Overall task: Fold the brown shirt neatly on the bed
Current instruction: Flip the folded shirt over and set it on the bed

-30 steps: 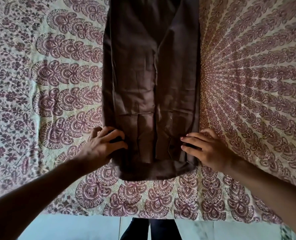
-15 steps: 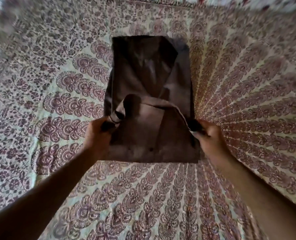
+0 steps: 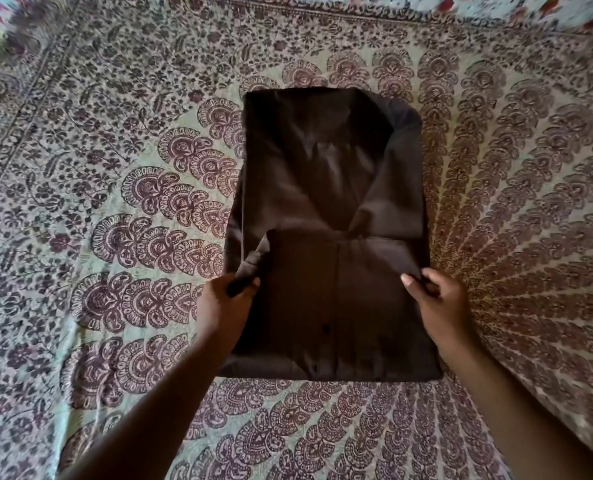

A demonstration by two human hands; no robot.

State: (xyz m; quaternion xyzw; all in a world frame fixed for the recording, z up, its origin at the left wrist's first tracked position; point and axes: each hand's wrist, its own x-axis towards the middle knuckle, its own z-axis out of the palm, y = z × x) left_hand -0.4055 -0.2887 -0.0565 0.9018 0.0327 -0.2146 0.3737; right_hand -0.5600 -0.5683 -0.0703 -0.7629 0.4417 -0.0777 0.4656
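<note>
Hem flap carried farther up the brown shirt [image 3: 329, 188]; gripping hands' fingertips hidden

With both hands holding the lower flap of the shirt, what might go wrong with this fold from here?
The left hand grips a bunched corner of the brown shirt, so that side may crease or land crooked. The right hand only pinches its edge, which could slip, leaving the flap skewed on the bedsheet.

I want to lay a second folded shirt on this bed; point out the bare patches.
Bare patterned bedspread lies left of the brown shirt, right of it, and beyond its far edge. Near the front it is crowded: the left hand and right hand pinch the shirt's folded flap, forearms crossing the cover.
</note>
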